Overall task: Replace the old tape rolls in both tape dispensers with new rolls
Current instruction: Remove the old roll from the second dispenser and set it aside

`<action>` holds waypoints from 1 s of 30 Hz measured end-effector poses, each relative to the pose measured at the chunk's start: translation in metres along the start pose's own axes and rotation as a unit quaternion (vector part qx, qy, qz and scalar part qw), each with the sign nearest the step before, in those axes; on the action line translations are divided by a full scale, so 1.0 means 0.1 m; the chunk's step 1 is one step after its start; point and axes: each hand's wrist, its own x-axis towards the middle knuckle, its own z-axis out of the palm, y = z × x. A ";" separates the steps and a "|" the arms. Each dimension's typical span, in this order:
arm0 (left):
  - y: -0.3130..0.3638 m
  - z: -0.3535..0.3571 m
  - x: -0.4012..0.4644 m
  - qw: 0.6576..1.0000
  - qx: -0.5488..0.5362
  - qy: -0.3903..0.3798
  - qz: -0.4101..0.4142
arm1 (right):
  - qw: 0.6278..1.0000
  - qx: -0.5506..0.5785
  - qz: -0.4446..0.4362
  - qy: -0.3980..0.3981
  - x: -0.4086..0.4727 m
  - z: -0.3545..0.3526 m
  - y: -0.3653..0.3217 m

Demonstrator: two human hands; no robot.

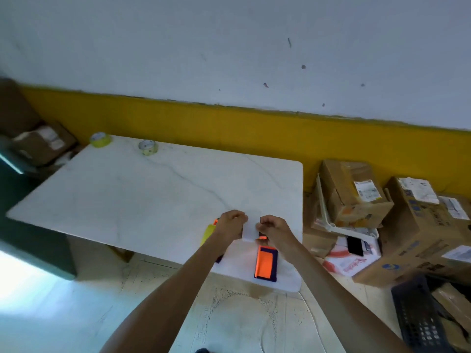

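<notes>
The white marble counter [153, 194] carries two yellowish tape rolls [100, 139] at its far edge, well apart from the work, so reloading looks unfinished. Near the front edge lies an orange tape dispenser [265, 263]; a second dispenser [209, 231] shows behind the left wrist. Left hand [230, 224] and right hand [272, 229] pinch a pale strip [250, 229], probably tape, between them.

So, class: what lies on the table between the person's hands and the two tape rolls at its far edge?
Nothing. In the head view, the white table is bare between the hands and both tape rolls.
</notes>
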 end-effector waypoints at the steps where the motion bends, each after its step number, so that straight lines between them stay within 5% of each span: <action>1: 0.02 -0.13 -0.02 1.000 0.005 0.016 0.009 | 1.000 -0.009 -0.007 -0.013 0.05 0.13 -0.05; 13: 0.21 -2.48 -0.21 0.981 -0.043 0.183 0.050 | 0.980 -0.106 -0.059 -0.159 0.64 2.49 -0.57; 20: 0.27 -3.90 -0.21 0.973 -0.049 0.217 0.065 | 0.968 -0.123 -0.087 -0.201 0.91 3.89 -0.77; 30: 0.45 -4.93 0.56 0.973 -0.078 0.204 0.069 | 0.968 -0.150 -0.072 -0.188 1.69 4.81 -1.11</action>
